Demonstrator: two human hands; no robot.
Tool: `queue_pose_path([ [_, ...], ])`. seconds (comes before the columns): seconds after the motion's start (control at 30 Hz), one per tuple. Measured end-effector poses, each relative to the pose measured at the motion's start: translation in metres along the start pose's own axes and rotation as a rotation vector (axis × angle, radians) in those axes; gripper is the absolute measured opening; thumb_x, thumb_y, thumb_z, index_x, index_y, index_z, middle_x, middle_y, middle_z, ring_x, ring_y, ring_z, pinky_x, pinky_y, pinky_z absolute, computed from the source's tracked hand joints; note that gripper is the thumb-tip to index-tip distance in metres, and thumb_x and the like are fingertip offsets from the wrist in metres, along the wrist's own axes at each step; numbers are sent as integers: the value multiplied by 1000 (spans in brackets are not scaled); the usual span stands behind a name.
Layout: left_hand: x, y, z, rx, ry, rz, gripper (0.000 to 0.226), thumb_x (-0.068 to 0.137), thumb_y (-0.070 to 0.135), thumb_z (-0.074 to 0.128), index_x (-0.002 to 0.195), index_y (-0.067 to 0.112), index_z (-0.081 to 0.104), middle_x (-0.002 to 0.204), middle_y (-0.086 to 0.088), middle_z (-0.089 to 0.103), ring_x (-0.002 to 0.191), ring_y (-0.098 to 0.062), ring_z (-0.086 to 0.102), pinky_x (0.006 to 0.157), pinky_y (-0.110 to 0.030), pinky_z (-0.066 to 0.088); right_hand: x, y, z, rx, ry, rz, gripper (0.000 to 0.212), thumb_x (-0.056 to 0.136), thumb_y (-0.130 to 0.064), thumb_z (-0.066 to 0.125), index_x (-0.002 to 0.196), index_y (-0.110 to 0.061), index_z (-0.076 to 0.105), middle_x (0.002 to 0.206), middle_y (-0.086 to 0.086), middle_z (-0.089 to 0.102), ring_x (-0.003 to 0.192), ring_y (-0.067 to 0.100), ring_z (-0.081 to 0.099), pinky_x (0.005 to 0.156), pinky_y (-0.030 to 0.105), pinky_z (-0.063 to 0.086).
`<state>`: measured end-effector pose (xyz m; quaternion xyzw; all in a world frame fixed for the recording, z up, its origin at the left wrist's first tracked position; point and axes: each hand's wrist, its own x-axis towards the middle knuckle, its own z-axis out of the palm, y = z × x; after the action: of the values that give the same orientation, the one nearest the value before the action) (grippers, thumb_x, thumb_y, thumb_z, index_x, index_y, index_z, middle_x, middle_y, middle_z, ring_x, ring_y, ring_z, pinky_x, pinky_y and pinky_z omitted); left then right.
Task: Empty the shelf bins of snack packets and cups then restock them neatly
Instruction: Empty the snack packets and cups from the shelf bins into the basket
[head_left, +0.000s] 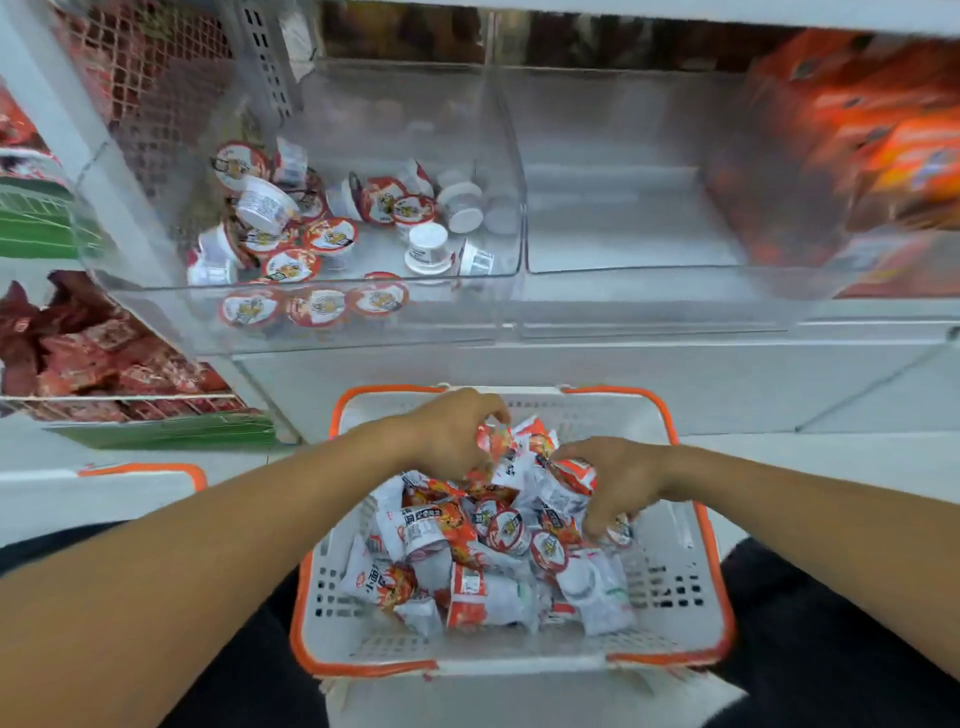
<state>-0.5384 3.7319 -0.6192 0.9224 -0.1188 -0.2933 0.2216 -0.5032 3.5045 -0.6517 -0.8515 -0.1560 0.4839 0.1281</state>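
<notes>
A white basket with an orange rim (719, 597) sits below me, holding a heap of red-and-white snack packets (431, 540) and small cups (506, 530). My left hand (452, 436) reaches into the far side of the heap, fingers curled around packets. My right hand (618, 483) grips packets and a cup at the right of the heap. On the shelf above, the left clear bin (514, 156) holds several small red-lidded cups (330, 236) lying scattered. The middle clear bin (623, 208) holds nothing.
A bin of orange packets (883, 145) stands at the right of the shelf. Dark red packets (78, 353) fill a lower shelf at the left. A second orange-rimmed basket (145, 470) edge shows at the left. My dark-clothed legs flank the basket.
</notes>
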Motion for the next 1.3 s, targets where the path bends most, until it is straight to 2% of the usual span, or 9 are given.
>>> queue_pose_path([
  [0.17,2,15,-16,-95,-55,34,40,92,27,69,130,18,59,126,-2,64,101,-16,62,82,-22,46,22,18,22,34,180,-10,102,72,-33,88,155,-23,29,160,-1,29,144,22,34,110,28,34],
  [0.33,-64,15,-126,-195,323,40,24,89,41,67,96,19,73,90,-5,74,80,-17,72,68,-29,58,-19,-36,-7,132,236,-228,49,86,-28,77,131,-20,60,135,-5,56,90,1,63,72,13,52],
  [0.47,-98,-49,-192,223,961,-454,57,72,73,67,98,22,66,110,-12,70,106,-34,63,87,-39,52,-101,-132,-64,297,429,-648,10,87,-14,74,97,-13,74,90,0,73,77,23,69,63,31,61],
  [0.57,-78,-84,-199,41,500,-752,125,61,87,63,155,15,23,160,-11,29,141,-36,36,111,-47,37,-106,-195,-124,108,726,-696,15,83,-23,77,97,-18,73,89,-1,71,74,19,69,65,40,62],
  [0.73,-44,-113,-181,95,195,-831,159,52,81,76,149,14,-31,163,-11,19,142,-37,34,113,-49,35,-25,-255,-172,-343,447,-79,69,79,-35,82,136,-11,50,128,6,56,105,33,63,71,43,62],
  [0.93,-40,-126,-173,30,322,-783,150,61,53,89,152,24,-26,156,-24,10,136,-47,36,106,-54,41,28,-252,-161,-446,464,120,82,88,-36,73,152,-8,30,147,19,41,130,33,51,112,39,35],
  [1.03,-40,-131,-175,-69,363,-757,149,59,44,93,153,27,-22,159,-22,2,139,-47,33,106,-54,43,55,-250,-163,-294,491,145,105,67,-33,91,149,-17,28,129,25,46,120,39,58,107,45,44],
  [1.17,-35,-137,-174,-161,393,-747,150,57,52,91,154,28,-20,162,-18,-8,147,-44,18,113,-55,33,67,-258,-166,22,560,34,119,54,-14,97,150,-25,28,141,20,28,121,42,46,66,48,62],
  [1.3,-30,-137,-175,-133,408,-752,139,60,65,83,156,29,-10,159,-21,-6,145,-46,19,109,-56,39,75,-267,-167,-141,564,47,125,59,-20,96,155,-24,15,146,19,28,132,40,38,82,48,60],
])
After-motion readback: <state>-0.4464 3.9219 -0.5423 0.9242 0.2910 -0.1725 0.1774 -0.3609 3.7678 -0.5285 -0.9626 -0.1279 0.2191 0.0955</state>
